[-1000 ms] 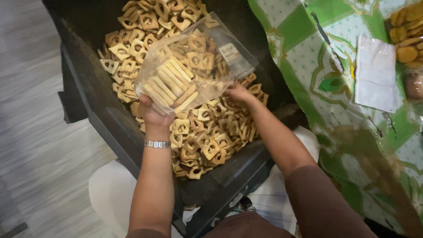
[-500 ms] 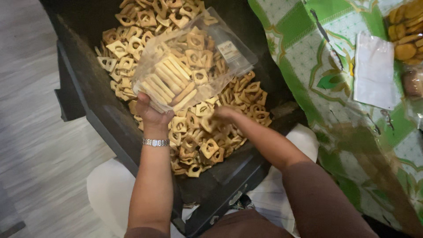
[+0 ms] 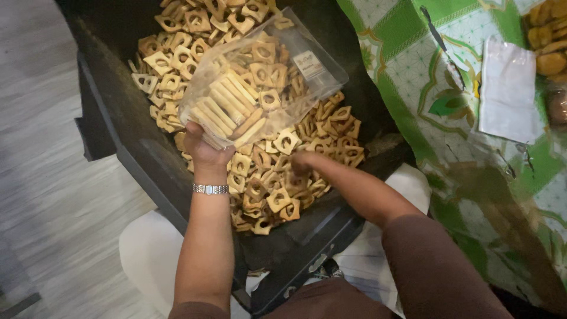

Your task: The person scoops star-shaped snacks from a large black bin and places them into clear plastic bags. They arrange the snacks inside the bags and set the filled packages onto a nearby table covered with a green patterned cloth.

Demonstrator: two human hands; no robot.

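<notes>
My left hand [image 3: 204, 147] grips the lower corner of a clear plastic bag [image 3: 260, 88] partly filled with tan ring-shaped and stick-shaped biscuits, held above a black tub [image 3: 136, 159]. The tub holds a heap of loose square-ring biscuits [image 3: 269, 183]. A metal watch band sits on my left wrist. My right hand [image 3: 301, 162] reaches down into the loose biscuits below the bag; its fingers are blurred and curled among them, and I cannot tell whether they hold any.
A green and white patterned cloth [image 3: 437, 94] lies to the right, with a white plastic packet [image 3: 508, 88] and more biscuits [image 3: 546, 47] at the top right corner. Grey wood-look floor [image 3: 41, 177] is on the left. A white seat [image 3: 147, 254] shows under my arms.
My right hand has left the bag's right edge and dropped down-left into the loose biscuits. The left hand keeps holding the bag in about the same place.
</notes>
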